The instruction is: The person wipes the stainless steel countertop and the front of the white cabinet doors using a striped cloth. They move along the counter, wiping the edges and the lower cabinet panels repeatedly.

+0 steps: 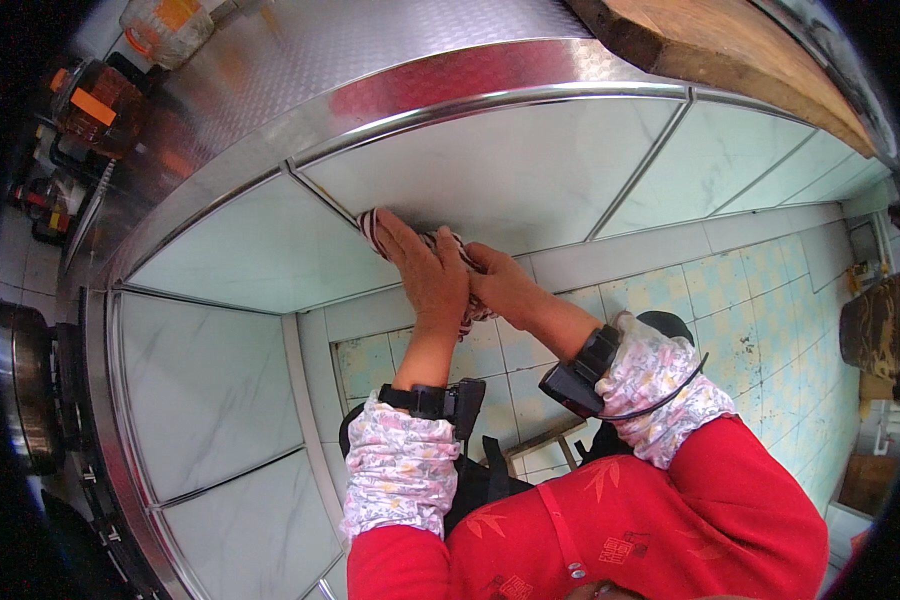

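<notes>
A dark-red and white striped cloth lies against the lower left part of a pale, marbled cabinet door. My left hand presses it flat there with the fingers stretched along it, close to the metal-edged seam between two doors. Just to the right, my right hand grips a bunched part of the same cloth. Its loose end hangs between my two wrists. Most of the cloth is hidden under my fingers.
Above the doors runs a stainless steel countertop with a thick wooden chopping board overhanging at the right. Jars stand at the far left, above a metal pot. A wicker-like basket is at the right, beyond the tiled floor.
</notes>
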